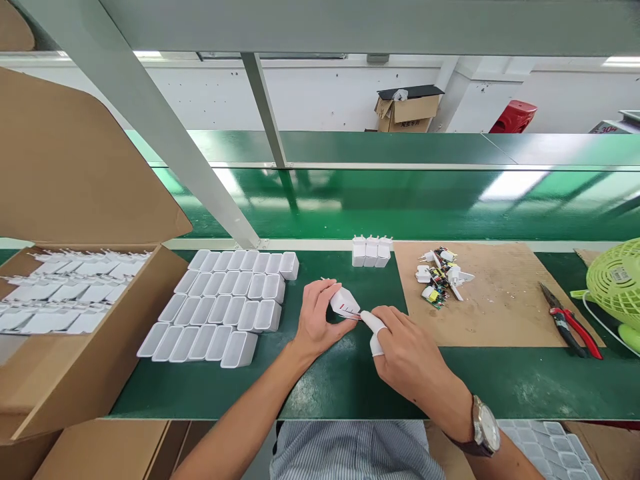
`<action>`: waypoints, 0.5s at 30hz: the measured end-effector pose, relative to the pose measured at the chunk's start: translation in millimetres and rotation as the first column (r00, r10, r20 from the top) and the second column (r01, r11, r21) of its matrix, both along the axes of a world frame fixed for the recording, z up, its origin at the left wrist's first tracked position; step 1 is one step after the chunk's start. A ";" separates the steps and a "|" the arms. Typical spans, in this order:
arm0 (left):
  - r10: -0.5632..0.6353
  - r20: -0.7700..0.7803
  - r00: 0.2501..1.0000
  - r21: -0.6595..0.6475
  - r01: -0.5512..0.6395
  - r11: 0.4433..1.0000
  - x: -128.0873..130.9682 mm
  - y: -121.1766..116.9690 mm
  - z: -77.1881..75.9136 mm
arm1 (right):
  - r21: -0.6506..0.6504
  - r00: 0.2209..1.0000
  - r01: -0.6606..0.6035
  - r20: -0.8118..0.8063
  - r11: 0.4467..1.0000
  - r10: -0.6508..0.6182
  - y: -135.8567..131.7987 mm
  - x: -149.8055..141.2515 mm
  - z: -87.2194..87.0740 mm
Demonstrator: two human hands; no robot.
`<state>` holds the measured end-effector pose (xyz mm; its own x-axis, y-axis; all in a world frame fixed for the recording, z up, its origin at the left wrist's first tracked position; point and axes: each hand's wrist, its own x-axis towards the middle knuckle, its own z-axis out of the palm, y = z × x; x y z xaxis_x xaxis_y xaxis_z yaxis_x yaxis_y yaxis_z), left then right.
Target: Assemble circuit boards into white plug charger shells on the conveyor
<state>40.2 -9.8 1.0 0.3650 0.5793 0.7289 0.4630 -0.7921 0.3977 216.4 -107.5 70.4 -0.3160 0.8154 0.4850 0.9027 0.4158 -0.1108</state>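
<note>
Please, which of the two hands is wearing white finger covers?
The right hand, with white covers on it and a watch at the wrist; the left hand shows none and holds a white case.

Glossy green bench [320, 393] — matt brown cardboard box [107, 360].

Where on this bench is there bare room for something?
Bare cardboard mat shows between the circuit boards and the pliers, and bare green bench in front of it. Crowded: left, with rows of white cases; middle, with left hand and right hand.
</note>
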 end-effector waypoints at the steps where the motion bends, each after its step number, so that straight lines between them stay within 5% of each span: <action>1: 0.000 0.003 1.000 0.004 0.000 1.000 -0.2 0.2 0.4 | -0.006 1.000 -0.004 -0.017 1.000 0.004 -0.7 2.6 1.0; 6: 0.032 -0.003 0.999 -0.021 -0.032 0.999 -3.6 3.1 3.3 | -0.073 0.993 0.080 -0.081 0.994 -0.086 -10.8 45.3 -5.9; 11: 0.038 0.011 0.999 -0.004 -0.038 0.999 -3.4 7.6 4.4 | -0.158 0.965 0.261 0.049 0.952 -0.256 -31.5 102.9 -37.3; 15: 0.020 0.005 1.000 0.020 -0.020 1.000 -0.6 9.1 2.7 | -0.248 0.933 0.355 0.154 0.901 -0.325 -50.2 120.1 -56.0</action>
<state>39.6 -0.7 3.7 0.3498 0.5719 0.7421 0.4766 -0.7905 0.3845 336.6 -157.7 14.4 -0.0335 0.9765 0.2131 0.9963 0.0495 -0.0704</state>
